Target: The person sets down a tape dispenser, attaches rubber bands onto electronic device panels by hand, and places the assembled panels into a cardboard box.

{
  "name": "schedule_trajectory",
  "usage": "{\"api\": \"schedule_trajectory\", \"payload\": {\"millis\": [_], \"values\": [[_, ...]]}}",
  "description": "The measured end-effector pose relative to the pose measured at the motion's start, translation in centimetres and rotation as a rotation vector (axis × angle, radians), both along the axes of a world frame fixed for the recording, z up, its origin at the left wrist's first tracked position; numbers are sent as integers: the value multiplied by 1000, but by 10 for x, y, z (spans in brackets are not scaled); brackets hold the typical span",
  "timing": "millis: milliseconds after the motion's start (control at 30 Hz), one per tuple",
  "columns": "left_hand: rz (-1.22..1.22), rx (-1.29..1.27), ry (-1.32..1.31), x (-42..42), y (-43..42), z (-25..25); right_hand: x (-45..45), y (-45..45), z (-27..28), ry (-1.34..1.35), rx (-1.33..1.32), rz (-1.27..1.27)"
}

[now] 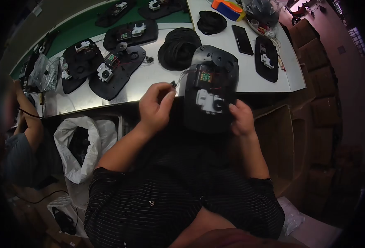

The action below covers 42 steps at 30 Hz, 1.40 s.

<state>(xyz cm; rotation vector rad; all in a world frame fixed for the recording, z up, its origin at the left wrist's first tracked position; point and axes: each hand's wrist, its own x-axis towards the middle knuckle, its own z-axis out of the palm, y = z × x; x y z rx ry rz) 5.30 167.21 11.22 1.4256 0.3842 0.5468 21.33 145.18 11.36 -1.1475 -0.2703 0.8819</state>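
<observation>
My right hand grips the lower right edge of a black plastic panel, thumb on its face. On the panel sit a white motor-like unit, a small circuit board with red wires, and a round disc near the top. My left hand is closed, finger and thumb pinching a small black connector on thin wires that run to the panel. The panel is held tilted over the table's front edge.
Similar black panels lie on the table at left. Coiled black cords, a phone and another panel lie farther back. A white bag stands below; a cardboard box is right. Another person sits at left.
</observation>
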Motion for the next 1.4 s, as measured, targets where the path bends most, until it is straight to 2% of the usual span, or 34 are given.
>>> {"api": "schedule_trajectory", "payload": {"millis": [67, 100, 200, 300, 533, 667, 867, 933, 1000, 1067, 1133, 1200, 1300, 1367, 1400], "values": [[137, 711, -209, 14, 6, 16, 3, -10, -4, 0, 6, 11], [102, 870, -224, 21, 5, 24, 4, -13, -5, -8, 11, 24], [-120, 1125, -158, 45, -14, 39, 0, -21, 1, -29, 20, 17], [-187, 1202, -104, 63, -31, 44, -4, -36, 5, -11, 41, -5], [-379, 1216, -197, 84, -48, 41, -4, -75, 2, -24, 45, -86], [-384, 1086, -327, 89, -50, 43, 2, -103, 4, -64, 47, -160], [-398, 892, -346, 93, -54, 22, 9, -225, 3, -97, -6, -486], [-405, 811, -269, 88, -57, 13, 9, -277, -2, -95, -55, -533], [-466, 806, -238, 86, -56, 3, 5, -325, -23, -55, -137, -608], [-428, 751, -115, 81, -53, -10, 1, -364, -47, -26, -221, -645], [-462, 718, -102, 77, -50, -19, -3, -396, -86, 108, -363, -759], [-439, 723, 48, 71, -47, -22, -4, -432, -141, 174, -437, -753], [-432, 668, 144, 60, -34, -34, -8, -444, -199, 283, -537, -771], [-414, 688, 176, 53, -34, -32, -12, -450, -226, 438, -693, -874], [-387, 713, 204, 50, -33, -29, -16, -460, -235, 438, -789, -766]]}}
